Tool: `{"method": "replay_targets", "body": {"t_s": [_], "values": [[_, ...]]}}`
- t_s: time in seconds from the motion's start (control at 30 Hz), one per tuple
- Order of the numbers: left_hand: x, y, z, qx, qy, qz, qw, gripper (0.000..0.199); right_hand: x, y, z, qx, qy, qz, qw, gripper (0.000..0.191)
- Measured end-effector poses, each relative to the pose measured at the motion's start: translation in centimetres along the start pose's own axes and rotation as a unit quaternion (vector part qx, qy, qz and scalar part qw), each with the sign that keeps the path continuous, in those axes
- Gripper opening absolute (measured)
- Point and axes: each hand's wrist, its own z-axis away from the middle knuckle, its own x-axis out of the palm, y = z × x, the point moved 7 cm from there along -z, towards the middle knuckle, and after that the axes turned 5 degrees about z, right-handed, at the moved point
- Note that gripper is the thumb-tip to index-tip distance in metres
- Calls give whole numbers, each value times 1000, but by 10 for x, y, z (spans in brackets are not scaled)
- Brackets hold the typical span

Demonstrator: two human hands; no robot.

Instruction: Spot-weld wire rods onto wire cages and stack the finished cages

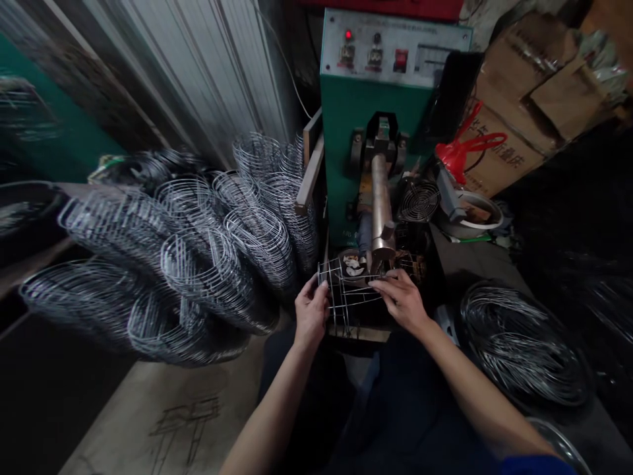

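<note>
A small frame of thin metal wires (339, 297) is held between my hands, just below the metal arm (380, 204) of a green machine (341, 132). My left hand (312, 310) pinches its left side. At the frame's right end, close under the tip of the machine's arm, the fingers of my right hand (403, 300) are closed on it. Whether the wires touch the machine's tip cannot be made out.
Stacks of bent wire rings (208, 277) crowd the left side. On the right are a coil of wire pieces (519, 343), a grey bowl (469, 227), a red funnel-like object (452, 161), a small fan (419, 198) and cardboard boxes (514, 125).
</note>
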Motion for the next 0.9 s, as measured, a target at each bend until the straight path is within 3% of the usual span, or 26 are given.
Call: {"method": "replay_targets", "body": {"t_s": [0.33,0.47,0.6,0.9], "values": [[0,1,-6,5,14,-7,1000,77,5,3,-5,5,22,-5,1000,32],[0,0,-7,1,1,-5,1000,74,-6,13,0,39,33,12,999,19],[5,2,-15,-2,-22,-12,1000,65,-15,24,1,71,33,25,997,20],[12,13,-36,0,-40,-29,999,60,-9,35,-7,103,41,28,993,18]]}}
